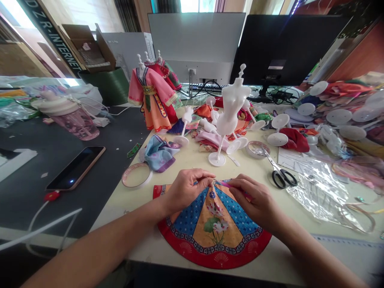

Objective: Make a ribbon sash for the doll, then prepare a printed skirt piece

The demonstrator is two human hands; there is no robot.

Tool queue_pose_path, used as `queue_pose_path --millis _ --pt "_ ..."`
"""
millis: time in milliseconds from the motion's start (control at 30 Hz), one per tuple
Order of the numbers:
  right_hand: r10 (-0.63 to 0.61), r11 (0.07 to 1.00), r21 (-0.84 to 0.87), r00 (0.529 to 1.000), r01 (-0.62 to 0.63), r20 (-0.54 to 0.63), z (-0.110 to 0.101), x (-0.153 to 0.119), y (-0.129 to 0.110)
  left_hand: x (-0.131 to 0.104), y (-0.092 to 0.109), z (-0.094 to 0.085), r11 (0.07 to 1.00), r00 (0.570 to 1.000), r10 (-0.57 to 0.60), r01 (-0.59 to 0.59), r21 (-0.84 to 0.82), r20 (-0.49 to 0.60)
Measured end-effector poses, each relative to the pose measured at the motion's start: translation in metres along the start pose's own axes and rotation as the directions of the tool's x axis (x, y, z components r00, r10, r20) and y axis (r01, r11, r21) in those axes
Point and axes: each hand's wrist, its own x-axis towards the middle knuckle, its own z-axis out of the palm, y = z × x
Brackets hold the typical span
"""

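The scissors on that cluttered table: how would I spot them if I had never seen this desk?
Start at the black monitor at the back right and come down across the cream table towards the person's right hand. The scissors lie flat just beyond that hand, beside crinkled clear plastic. They alone have metal blades and black loop handles among white stands and cloth.

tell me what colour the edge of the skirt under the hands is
Red, with small fan motifs, on the skirt; the head view shows it best.
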Motion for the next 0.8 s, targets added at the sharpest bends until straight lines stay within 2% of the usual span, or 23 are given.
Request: queue_pose_path --millis 200,567,667,733,800 --pt "-0.004 1.0 -0.005 1.0 0.004 -0.004 0.0005 -0.0002 -0.001 -0.0016 -0.0004 0.0024 0.987 0.993 0.105 -0.097 0.128 -0.058" --pt "-0.008 1.0 -0.003 1.0 0.008 0.016 0.0012 0.0 -0.0013 -0.0013 0.0009 0.0014 0.981 0.992 0.124 -0.121 0.149 -0.009" --pt "-0.001 1.0 -0.024 0.999 0.002 0.04 0.0 -0.0003 -0.0005 -0.0006 0.0003 0.0009 0.992 0.997 0.079 -0.079 0.093 0.001" --pt "0.028 0.999 -0.04 0.999 -0.026 0.043 -0.0002 -0.0013 -0.0002 0.0004 -0.0002 0.0012 1.0 1.0 -0.003 0.003 0.008 -0.004" --pt "0.093 0.995 -0.041 0.996 -0.093 -0.001 0.0011 -0.003 -0.001 0.001 -0.0001 0.0026 0.989 0.995 -0.104 0.103 -0.103 -0.007"
